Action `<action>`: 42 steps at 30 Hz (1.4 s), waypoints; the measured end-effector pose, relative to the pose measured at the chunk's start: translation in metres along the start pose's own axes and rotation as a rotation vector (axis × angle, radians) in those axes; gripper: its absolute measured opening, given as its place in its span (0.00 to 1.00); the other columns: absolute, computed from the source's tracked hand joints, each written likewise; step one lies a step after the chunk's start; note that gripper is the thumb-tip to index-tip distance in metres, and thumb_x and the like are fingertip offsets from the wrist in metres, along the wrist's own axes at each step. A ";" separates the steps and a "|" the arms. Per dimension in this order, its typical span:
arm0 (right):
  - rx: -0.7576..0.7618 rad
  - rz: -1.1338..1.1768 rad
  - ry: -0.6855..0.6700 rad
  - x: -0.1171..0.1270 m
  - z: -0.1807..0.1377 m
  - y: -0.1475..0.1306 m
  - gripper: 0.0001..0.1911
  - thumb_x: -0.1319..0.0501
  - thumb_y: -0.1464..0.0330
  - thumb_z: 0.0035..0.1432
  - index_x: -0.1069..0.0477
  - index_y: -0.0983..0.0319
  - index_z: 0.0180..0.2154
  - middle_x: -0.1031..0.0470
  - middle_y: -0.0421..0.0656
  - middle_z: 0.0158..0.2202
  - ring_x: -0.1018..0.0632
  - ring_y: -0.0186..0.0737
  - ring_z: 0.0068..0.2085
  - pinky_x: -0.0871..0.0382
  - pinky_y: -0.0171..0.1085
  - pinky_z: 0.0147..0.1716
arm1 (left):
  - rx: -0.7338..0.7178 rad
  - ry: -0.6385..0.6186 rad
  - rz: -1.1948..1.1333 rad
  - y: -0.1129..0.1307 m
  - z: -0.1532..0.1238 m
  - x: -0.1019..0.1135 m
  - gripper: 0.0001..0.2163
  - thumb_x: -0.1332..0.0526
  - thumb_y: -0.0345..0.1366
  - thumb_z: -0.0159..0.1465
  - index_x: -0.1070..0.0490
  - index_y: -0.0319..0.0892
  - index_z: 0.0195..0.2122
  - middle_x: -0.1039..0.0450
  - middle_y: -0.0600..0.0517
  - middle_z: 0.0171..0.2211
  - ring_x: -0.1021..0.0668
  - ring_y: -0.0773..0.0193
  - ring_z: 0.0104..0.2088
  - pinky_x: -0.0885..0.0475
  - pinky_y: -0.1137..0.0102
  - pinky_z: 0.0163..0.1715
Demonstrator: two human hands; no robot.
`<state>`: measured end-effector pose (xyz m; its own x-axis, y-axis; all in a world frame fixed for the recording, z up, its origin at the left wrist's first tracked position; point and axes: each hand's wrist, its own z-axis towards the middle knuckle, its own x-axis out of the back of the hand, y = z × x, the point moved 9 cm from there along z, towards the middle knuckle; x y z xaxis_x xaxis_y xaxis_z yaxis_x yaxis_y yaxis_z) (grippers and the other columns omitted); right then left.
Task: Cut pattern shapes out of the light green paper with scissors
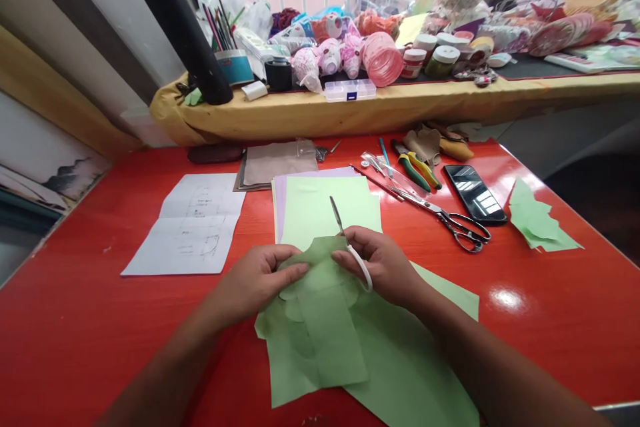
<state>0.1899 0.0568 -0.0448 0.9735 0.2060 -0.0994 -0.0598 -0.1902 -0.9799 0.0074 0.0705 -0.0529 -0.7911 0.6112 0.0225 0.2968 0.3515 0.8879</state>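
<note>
Left hand (260,280) pinches the top edge of the green paper piece (325,320), thumb on top, fingers curled under. Right hand (383,263) is closed round the white-handled small scissors (350,243). The blades point away, tips over the paper stack (325,203); can't tell if they're parted.

The green piece sits between both hands, on a larger green sheet (410,360) at the near edge of the red surface (100,307). Curved cut-outs show along it.

My read: this is trimming a curve. To do it well, turn the paper into the blades with the left hand, take short bites near the pivot, and hold fingertips off the cut line.

Further out:
- Left: white sketch sheet (193,223).
- Right: large scissors (450,220), phone (475,195), green offcuts (537,220).

Writing: the marks on the sketch sheet are too small to read, and the labels on the jars (443,60) on the window ledge (400,110) are blurred. No brand legible.
</note>
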 end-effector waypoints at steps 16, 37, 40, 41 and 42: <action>0.048 -0.011 0.026 0.013 -0.006 -0.005 0.25 0.29 0.47 0.65 0.22 0.61 0.48 0.21 0.41 0.28 0.22 0.36 0.25 0.25 0.35 0.27 | -0.221 0.342 -0.382 0.010 0.004 0.045 0.14 0.23 0.47 0.62 0.13 0.45 0.44 0.13 0.50 0.35 0.16 0.60 0.34 0.21 0.69 0.37; 0.057 -0.149 0.017 0.016 -0.006 -0.009 0.24 0.31 0.47 0.67 0.22 0.60 0.48 0.21 0.41 0.29 0.22 0.37 0.26 0.26 0.35 0.27 | -0.245 0.377 -0.452 0.008 0.006 0.052 0.16 0.23 0.49 0.60 0.13 0.44 0.42 0.13 0.49 0.35 0.17 0.60 0.33 0.22 0.68 0.37; 0.051 -0.184 0.002 0.014 -0.006 -0.009 0.24 0.32 0.46 0.67 0.22 0.60 0.48 0.21 0.41 0.29 0.22 0.38 0.26 0.26 0.36 0.28 | -0.269 0.373 -0.412 0.013 0.003 0.051 0.15 0.24 0.49 0.63 0.13 0.45 0.44 0.13 0.49 0.37 0.15 0.57 0.36 0.21 0.66 0.40; 0.051 -0.193 -0.004 0.013 -0.006 -0.009 0.24 0.32 0.47 0.67 0.22 0.60 0.48 0.21 0.41 0.29 0.22 0.38 0.27 0.26 0.36 0.28 | -0.273 0.378 -0.395 0.014 0.002 0.051 0.15 0.25 0.49 0.63 0.13 0.45 0.44 0.13 0.49 0.38 0.15 0.56 0.37 0.21 0.66 0.41; 0.052 -0.198 -0.012 0.012 -0.006 -0.009 0.24 0.32 0.47 0.67 0.23 0.60 0.48 0.22 0.41 0.29 0.22 0.38 0.27 0.26 0.36 0.28 | -0.277 0.387 -0.380 0.015 0.001 0.052 0.15 0.25 0.49 0.64 0.13 0.45 0.45 0.12 0.49 0.38 0.15 0.55 0.38 0.21 0.65 0.41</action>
<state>0.2040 0.0551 -0.0359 0.9646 0.2460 0.0948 0.1213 -0.0948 -0.9881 -0.0287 0.1079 -0.0393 -0.9669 0.1586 -0.1997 -0.1532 0.2651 0.9520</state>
